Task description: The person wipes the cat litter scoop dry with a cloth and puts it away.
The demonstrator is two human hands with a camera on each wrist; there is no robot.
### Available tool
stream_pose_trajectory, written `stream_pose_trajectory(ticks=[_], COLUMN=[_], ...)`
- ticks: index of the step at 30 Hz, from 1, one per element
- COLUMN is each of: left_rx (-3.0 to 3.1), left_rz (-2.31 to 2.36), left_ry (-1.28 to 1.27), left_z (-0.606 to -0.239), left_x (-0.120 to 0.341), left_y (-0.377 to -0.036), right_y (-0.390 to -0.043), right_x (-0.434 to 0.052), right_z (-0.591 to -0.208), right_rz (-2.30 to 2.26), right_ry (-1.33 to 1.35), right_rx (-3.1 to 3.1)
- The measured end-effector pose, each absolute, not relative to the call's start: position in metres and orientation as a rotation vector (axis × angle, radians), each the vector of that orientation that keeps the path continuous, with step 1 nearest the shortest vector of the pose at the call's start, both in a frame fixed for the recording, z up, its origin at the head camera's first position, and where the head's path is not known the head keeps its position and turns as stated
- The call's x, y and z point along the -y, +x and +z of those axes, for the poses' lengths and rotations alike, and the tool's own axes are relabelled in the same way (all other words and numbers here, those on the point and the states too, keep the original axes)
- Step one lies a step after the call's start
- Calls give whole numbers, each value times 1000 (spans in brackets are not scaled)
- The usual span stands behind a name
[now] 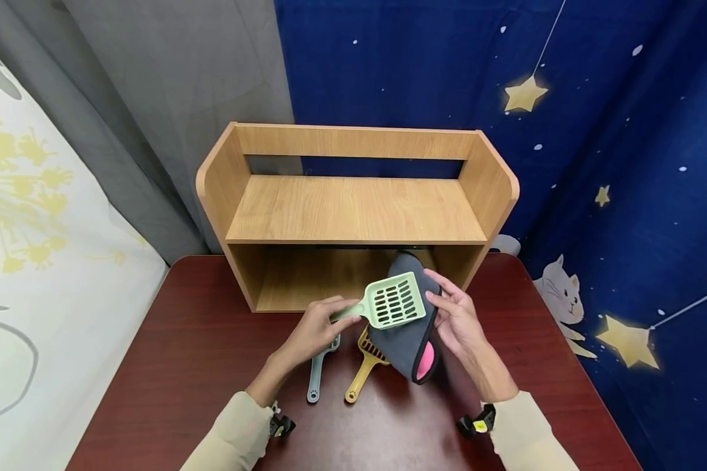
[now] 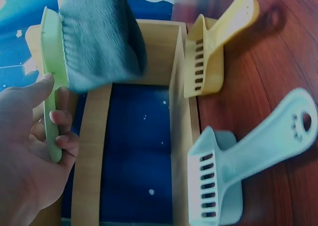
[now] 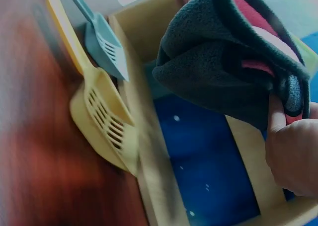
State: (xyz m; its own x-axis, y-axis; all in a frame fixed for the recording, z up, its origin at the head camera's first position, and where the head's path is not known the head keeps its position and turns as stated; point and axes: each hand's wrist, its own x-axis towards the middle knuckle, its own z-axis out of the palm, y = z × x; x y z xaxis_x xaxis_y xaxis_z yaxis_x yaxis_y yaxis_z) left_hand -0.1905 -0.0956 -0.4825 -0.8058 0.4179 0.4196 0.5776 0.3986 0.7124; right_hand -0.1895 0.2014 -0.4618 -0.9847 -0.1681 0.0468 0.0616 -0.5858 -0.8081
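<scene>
My left hand [image 1: 313, 330] grips the handle of a pale green slotted litter scoop [image 1: 396, 301], thumb on one side and fingers curled round the other. Behind the scoop's pan hangs a dark grey cloth [image 1: 402, 347] with black edging and a pink lining. My right hand [image 1: 461, 320] pinches that cloth at its right edge; the right wrist view shows its folds and pink inside. The scoop's pan lies against the cloth. Below the hands are a yellow litter scoop [image 1: 362, 379], partly covered by the cloth, and a light blue litter scoop [image 1: 315, 376], partly behind my left hand.
A two-tier wooden shelf [image 1: 359, 209] stands at the back of the dark red table [image 1: 200, 366]. The yellow and blue scoops are by its front edge, handles towards me. Grey and blue star-patterned curtains [image 1: 400, 65] hang behind.
</scene>
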Motion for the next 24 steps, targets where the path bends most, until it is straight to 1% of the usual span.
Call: stream_pose_trajectory(ticks=[7,11,14,19,24], left_rx=[2429,2431,2450,2467,2494], left_rz=[-1422,-1408,-1397,-1359,-1312], left_ry=[-856,-857,-872,-901,-907], left_z=[-479,-478,-477,-478,-480], left_x=[84,83,88,100,109], left_y=[-190,-190,-189,-189,-189], right_y=[-186,-183,-183,-184,-184], right_x=[-163,-155,-163,-191,-211], right_z=[-484,-489,-486,-472,-458], right_rz=[-2731,-2741,-2702,-2659,-2650], right_ry=[-110,-68,-94,-206,-252], right_rx=[-1324,-1308,-1341,-1353,-1382])
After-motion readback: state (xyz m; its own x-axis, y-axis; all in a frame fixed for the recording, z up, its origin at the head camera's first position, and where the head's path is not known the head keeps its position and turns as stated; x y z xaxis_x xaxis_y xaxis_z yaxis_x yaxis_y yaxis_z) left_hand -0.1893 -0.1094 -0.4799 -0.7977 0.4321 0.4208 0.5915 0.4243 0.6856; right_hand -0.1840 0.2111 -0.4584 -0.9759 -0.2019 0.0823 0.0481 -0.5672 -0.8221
